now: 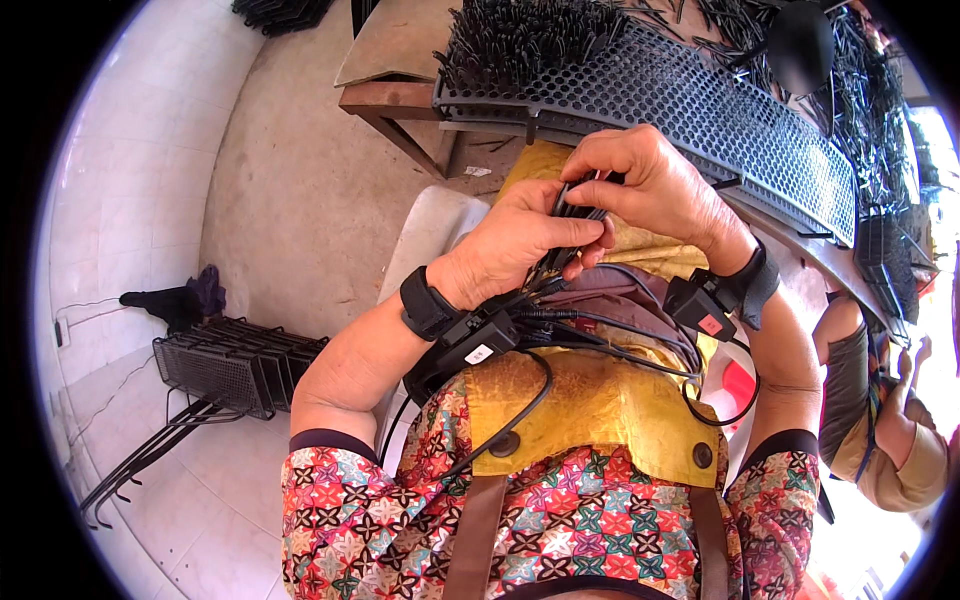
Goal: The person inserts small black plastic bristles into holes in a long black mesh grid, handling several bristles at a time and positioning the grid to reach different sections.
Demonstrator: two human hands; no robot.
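Note:
My left hand (520, 240) is wrapped round a bundle of thin black strips (582, 211) in front of my lap. My right hand (655, 185) is closed over the bundle's upper end, its thumb and fingertips pressing on the pieces. The strips lie lengthwise side by side; their exact kind does not show. Below the hands, a yellow apron (560, 395) covers my lap, and black cables run from the boxes strapped at my wrists. Past my right hand stands a long black perforated metal tray (690, 95), with a dense cluster of slim black pieces (530, 45) upright at its left end.
More black pieces (865, 110) are heaped on the table at the far right. A round black disc (800, 47) rises over the tray. Several black mesh racks (235, 365) stand on the floor to the left. At the right edge, another person (895, 440) sits close by.

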